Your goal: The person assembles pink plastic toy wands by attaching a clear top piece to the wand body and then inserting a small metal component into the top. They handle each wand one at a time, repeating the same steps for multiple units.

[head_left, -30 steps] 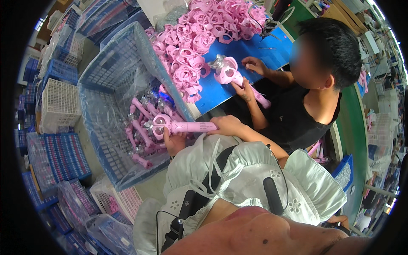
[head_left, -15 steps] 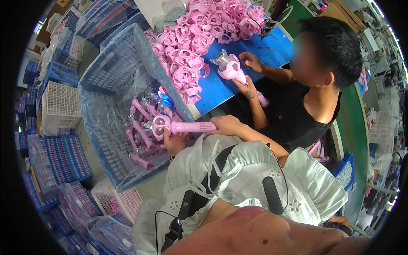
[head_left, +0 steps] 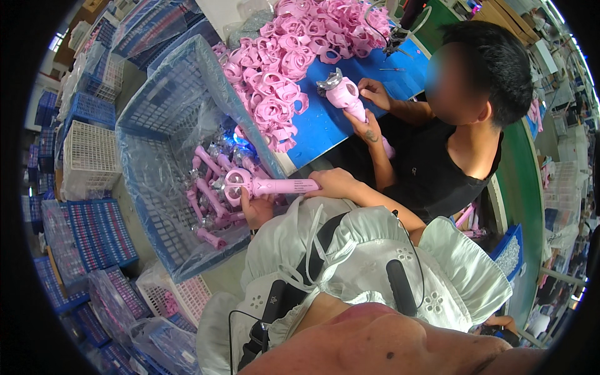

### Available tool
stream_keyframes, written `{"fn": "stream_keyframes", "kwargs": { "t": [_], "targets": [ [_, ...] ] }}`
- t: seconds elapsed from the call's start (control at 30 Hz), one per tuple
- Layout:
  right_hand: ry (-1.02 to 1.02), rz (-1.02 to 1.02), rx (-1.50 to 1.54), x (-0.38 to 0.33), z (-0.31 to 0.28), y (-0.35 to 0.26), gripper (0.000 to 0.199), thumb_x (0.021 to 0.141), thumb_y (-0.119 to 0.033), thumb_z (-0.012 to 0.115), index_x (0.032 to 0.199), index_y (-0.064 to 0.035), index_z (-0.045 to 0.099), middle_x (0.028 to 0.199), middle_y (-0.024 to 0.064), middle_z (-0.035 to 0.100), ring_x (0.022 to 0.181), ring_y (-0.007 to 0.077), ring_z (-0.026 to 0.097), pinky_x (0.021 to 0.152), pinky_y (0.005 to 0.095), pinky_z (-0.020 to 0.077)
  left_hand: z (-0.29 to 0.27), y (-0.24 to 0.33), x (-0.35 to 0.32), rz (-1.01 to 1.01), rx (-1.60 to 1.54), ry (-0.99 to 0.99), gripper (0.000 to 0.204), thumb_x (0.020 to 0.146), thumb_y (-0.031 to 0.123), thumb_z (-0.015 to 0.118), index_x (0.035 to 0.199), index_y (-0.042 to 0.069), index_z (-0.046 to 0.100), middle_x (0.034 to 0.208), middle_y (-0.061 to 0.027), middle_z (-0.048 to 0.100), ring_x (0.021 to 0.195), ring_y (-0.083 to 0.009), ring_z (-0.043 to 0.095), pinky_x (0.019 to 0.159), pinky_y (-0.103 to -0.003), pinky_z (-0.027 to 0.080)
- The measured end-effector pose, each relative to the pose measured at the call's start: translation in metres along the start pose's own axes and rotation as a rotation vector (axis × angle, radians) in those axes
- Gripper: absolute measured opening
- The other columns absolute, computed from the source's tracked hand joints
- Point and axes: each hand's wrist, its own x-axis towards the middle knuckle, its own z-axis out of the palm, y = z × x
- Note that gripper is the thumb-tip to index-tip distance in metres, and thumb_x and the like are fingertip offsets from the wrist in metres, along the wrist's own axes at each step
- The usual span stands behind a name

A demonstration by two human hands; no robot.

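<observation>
A pink light stick point(head_left: 284, 186) with a clear and silver head lies level across the front of my body. My right hand point(head_left: 332, 183) is closed around the handle's end. At the head end, my left hand point(head_left: 258, 210) supports it from below, thumb against the pink ring and the other fingers partly hidden behind the stick. Beneath and beyond the head, a blue crate point(head_left: 140, 134) lined with clear plastic holds several similar pink light sticks point(head_left: 211, 197). A blue light point(head_left: 242, 141) glows among them.
To my right sits a person point(head_left: 431, 159) in black, holding another pink light stick point(head_left: 344, 94) over the blue tabletop point(head_left: 319, 134). A heap of pink ring-shaped parts point(head_left: 281, 69) covers the table's left side. White baskets point(head_left: 90, 156) and stacked blue trays point(head_left: 103, 228) stand at left.
The co-worker's light stick has turned more upright and shifted slightly right. In the co-worker's raised hand, the fingers have come nearer to it. My hands and my light stick have barely moved.
</observation>
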Motion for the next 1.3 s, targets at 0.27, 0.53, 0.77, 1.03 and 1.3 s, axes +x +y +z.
{"fn": "stream_keyframes", "kwargs": {
  "t": [0.27,0.53,0.77,1.03,1.3],
  "targets": [
    [-0.016,0.009,0.010,-0.001,-0.002,-0.001,0.055,0.077,-0.056,0.060,0.094,-0.0041,0.059,0.083,0.0176,0.065,0.076,0.0354,0.064,0.067,0.0441,0.0498,0.005,-0.002,-0.004,0.031,0.008,-0.036,0.046,0.088,0.044,0.054,0.119,0.010,0.052,0.115,-0.0076,0.059,0.105,-0.0265,0.058,0.088,-0.045,0.047],
    [0.012,-0.008,0.000,0.001,0.003,0.002,0.054,0.077,-0.056,0.060,0.094,-0.0042,0.059,0.083,0.0172,0.065,0.076,0.0353,0.064,0.067,0.0439,0.0500,0.004,-0.002,-0.003,0.037,0.015,-0.032,0.050,0.087,0.044,0.057,0.122,0.009,0.049,0.119,-0.0087,0.057,0.110,-0.0282,0.054,0.094,-0.047,0.043],
    [0.006,-0.001,0.005,-0.001,0.001,0.001,0.056,0.077,-0.057,0.059,0.095,-0.0043,0.059,0.084,0.0171,0.065,0.077,0.0350,0.064,0.068,0.0435,0.0501,0.000,-0.001,-0.001,0.021,-0.004,-0.055,0.045,0.086,0.041,0.059,0.118,0.010,0.053,0.117,-0.0082,0.058,0.112,-0.0292,0.052,0.100,-0.048,0.037],
    [-0.010,0.008,0.014,-0.002,-0.001,-0.001,0.058,0.077,-0.059,0.059,0.095,-0.0039,0.059,0.085,0.0176,0.065,0.079,0.0352,0.064,0.070,0.0438,0.0498,-0.004,-0.001,0.001,0.007,0.004,-0.057,0.045,0.086,0.043,0.058,0.117,0.011,0.054,0.117,-0.0076,0.058,0.112,-0.0288,0.052,0.100,-0.049,0.037],
    [-0.015,0.008,0.016,-0.001,-0.001,-0.001,0.059,0.077,-0.059,0.058,0.096,-0.0036,0.058,0.086,0.0180,0.065,0.080,0.0356,0.063,0.070,0.0438,0.0493,-0.001,-0.001,-0.002,0.019,0.011,-0.067,0.049,0.088,0.045,0.054,0.120,0.009,0.051,0.117,-0.0082,0.058,0.109,-0.0270,0.055,0.093,-0.044,0.044]
  ]
}}
